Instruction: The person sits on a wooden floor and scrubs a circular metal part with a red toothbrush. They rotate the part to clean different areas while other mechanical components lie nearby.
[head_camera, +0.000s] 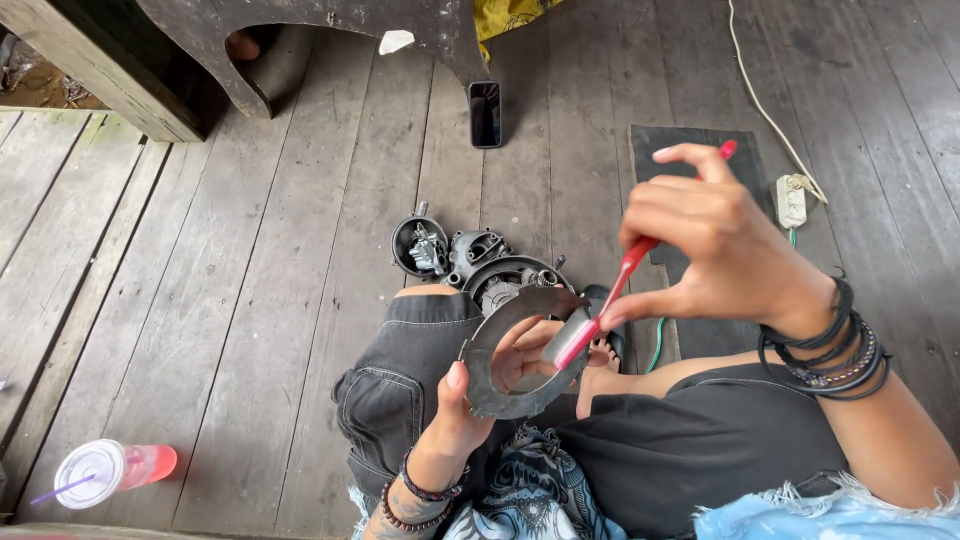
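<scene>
Your left hand (470, 395) grips the grey metal ring (520, 350) by its lower rim, upright above your lap; your right hand (715, 240) pinches a red toothbrush (625, 270), its head touching the ring's inner right edge; just beyond the ring, engine parts (470, 255) sit on the plank floor (250, 300); farther beyond, a phone (485, 113); far left of the ring, a lidded pink cup (115, 470).

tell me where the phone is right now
In the head view the phone lies on the wooden floor near the top centre, beyond the metal engine parts, beside the dark bench leg.
</scene>
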